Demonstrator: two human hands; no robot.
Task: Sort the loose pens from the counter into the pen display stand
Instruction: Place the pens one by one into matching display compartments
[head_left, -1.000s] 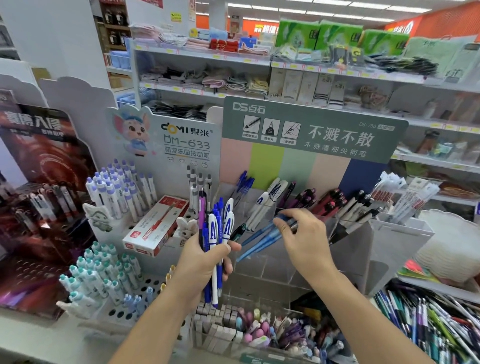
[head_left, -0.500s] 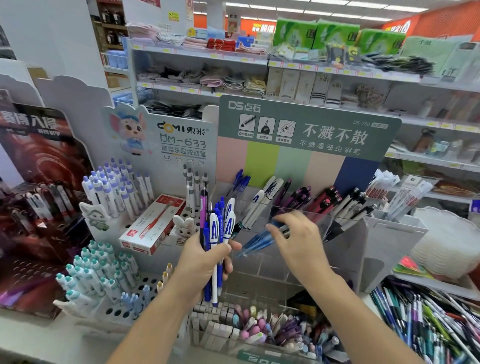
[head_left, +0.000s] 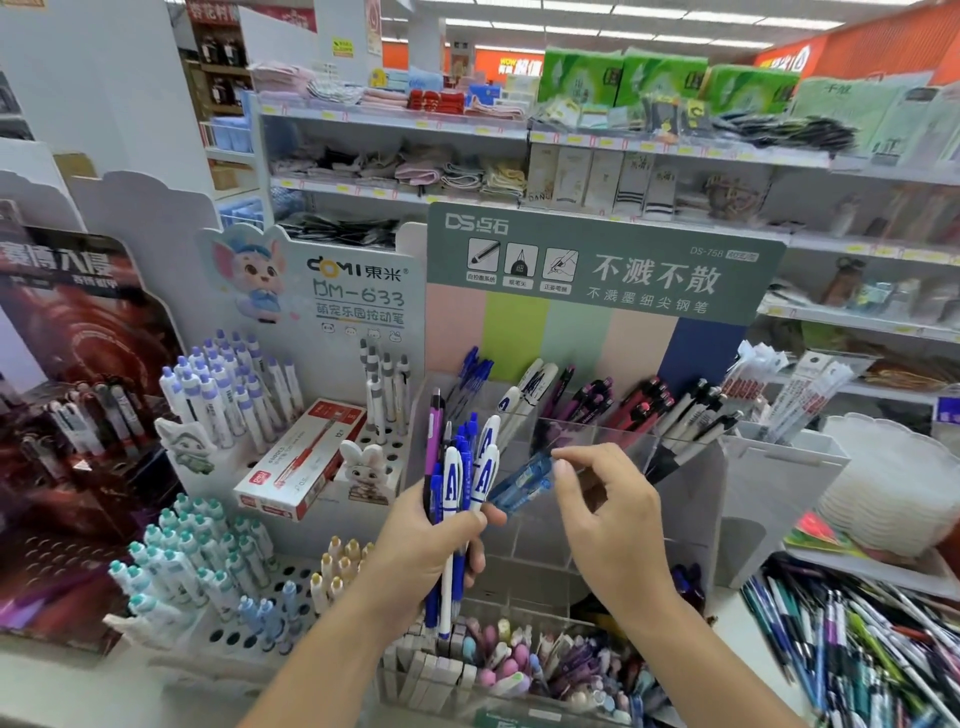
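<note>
My left hand grips an upright bundle of pens, blue-and-white ones with a purple one at the left. Beside it, my right hand pinches the end of a few translucent blue pens; they are blurred and slant down towards the bundle. Both hands are in front of the pen display stand, whose clear upper compartments hold blue, white, purple, red and black pens. The lower clear compartments behind my hands look mostly bare.
A heap of loose pens lies on the counter at the lower right. A white pen rack and a red pen box stand to the left. A bin of erasers sits in front. Store shelves rise behind.
My right hand has dropped a little with the blue pens, and their far ends have swung closer to the bundle. My left hand has kept its grip and barely moved.
</note>
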